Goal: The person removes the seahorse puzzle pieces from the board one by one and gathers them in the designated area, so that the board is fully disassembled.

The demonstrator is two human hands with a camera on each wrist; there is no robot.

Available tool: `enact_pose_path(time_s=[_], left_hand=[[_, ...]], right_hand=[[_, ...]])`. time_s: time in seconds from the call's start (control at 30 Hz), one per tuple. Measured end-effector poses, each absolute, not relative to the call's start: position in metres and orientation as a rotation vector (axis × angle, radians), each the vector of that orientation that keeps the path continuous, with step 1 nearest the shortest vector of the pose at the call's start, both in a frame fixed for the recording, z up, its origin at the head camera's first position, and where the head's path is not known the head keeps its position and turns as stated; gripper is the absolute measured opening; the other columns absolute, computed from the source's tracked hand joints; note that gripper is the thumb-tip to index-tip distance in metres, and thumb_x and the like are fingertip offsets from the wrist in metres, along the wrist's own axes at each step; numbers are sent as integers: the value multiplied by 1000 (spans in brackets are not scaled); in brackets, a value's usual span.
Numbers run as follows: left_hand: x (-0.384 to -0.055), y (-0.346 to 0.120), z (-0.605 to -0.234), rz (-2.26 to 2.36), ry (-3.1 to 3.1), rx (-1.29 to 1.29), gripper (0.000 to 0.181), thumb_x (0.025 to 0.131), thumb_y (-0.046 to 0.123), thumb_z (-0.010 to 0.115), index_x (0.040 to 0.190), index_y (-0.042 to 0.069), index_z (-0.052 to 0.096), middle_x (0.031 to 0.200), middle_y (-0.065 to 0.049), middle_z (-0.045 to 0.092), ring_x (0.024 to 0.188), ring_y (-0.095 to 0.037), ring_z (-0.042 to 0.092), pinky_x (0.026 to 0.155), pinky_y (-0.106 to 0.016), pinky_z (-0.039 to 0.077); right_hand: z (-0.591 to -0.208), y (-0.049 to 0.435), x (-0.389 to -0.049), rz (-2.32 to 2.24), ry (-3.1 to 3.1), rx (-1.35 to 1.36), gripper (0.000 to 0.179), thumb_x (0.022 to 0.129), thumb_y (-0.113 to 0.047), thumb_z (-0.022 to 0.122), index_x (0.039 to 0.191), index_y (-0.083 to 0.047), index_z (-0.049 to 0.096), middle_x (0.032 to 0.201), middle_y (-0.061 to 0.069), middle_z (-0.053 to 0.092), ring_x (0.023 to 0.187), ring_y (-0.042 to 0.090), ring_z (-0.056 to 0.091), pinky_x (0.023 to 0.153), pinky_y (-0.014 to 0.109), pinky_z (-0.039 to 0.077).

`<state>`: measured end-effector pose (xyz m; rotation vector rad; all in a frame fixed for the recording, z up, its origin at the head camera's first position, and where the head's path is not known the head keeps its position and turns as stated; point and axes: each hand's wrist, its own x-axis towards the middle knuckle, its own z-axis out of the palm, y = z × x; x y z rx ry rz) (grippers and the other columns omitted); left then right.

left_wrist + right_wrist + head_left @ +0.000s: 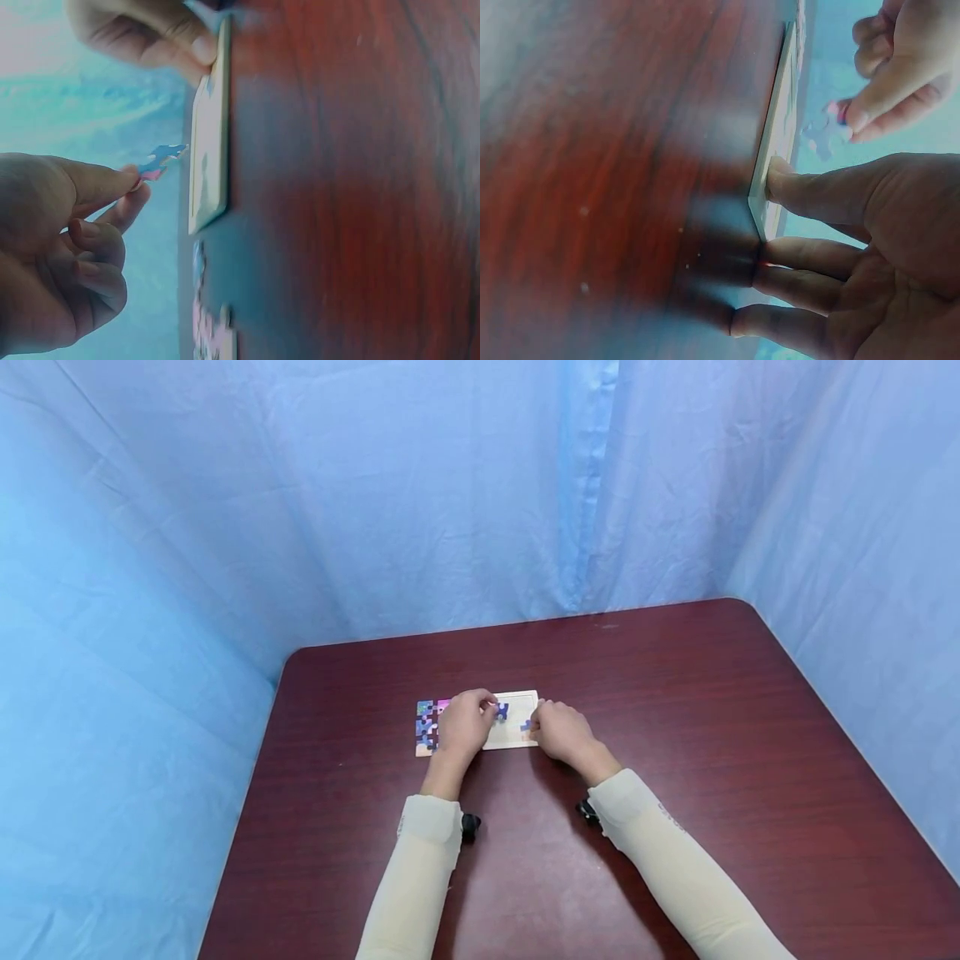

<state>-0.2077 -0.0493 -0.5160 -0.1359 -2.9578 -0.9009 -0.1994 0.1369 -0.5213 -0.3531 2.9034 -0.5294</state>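
My left hand (463,723) pinches a blue and pink jigsaw piece (159,160) between thumb and forefinger. That piece is raised over a shallow, pale puzzle tray (504,739). At the tray's right end, my right hand (562,729) grips the edge. Its thumb (802,189) lies on the tray's top, while the other fingers reach down along the outer side to the table. Inside the tray, beside the right fingertips, lies a blue and peach piece (526,727), partly covered by that hand.
Several colourful jigsaw pieces (423,728) lie together left of the tray, partly hidden by the left hand. Everything stands on a dark red wooden table (360,693). Blue curtains (420,493) hang behind and on both sides.
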Motion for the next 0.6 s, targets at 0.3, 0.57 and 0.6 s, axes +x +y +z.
enact_pose_path(time_s=[0.3, 0.57, 0.6], left_hand=[[-207, -78, -508, -929, -2961, 28, 13, 102, 23, 71, 108, 17, 80, 93, 0, 77, 78, -18, 69, 70, -41, 55], [-205, -92, -508, -824, -3037, 126, 13, 100, 25, 72, 103, 18, 82, 97, -1, 81, 87, -24, 76, 80, -49, 60], [-205, -93, -509, -813, -3046, 135, 12, 100, 24, 72, 103, 18, 82, 97, -1, 81, 87, -24, 76, 80, -49, 60]], right_hand=[[-521, 137, -199, -540, 2901, -341, 21, 95, -16, 73, 74, -17, 72, 90, 10, 72, 79, 27, 66, 73, 49, 56], [-520, 137, -198, -538, 2895, -335, 19, 95, -16, 73, 76, -18, 73, 89, 9, 74, 80, 27, 67, 73, 50, 57], [-521, 137, -198, -537, 2896, -334, 20, 95, -17, 73, 75, -18, 73, 89, 9, 74, 80, 27, 67, 73, 50, 57]])
